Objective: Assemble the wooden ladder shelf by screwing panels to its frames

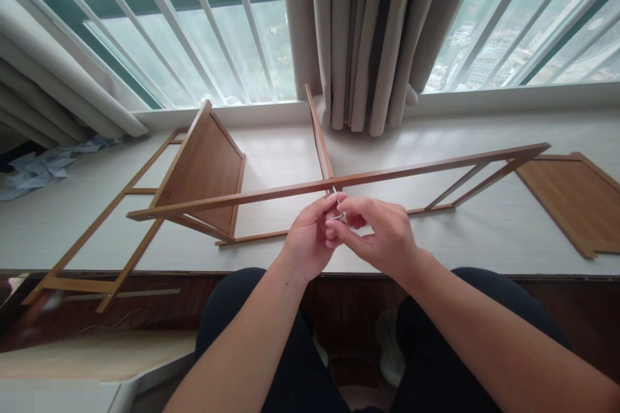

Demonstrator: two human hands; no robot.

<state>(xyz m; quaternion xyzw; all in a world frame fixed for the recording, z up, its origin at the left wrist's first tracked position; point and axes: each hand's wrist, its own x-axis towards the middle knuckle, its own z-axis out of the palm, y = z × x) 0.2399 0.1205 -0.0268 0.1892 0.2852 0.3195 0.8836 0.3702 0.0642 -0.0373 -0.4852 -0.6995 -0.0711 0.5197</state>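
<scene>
My left hand (310, 239) and my right hand (380, 232) meet in front of me, fingertips pinched together on a small bent metal key (336, 204), likely an Allen key. Its tip points up at the long wooden rail (387, 174) of a partly assembled shelf frame, right where an upright panel (318, 139) joins the rail. A brown shelf board (206, 164) stands tilted at the frame's left end. The frame lies on a white window ledge (484, 232).
A loose brown shelf board (576, 197) lies on the ledge at the right. A second ladder-like frame side (97, 232) rests at the left, overhanging the ledge edge. Crumpled paper (43, 164) lies far left. Grey curtains (372, 39) hang behind, before barred windows.
</scene>
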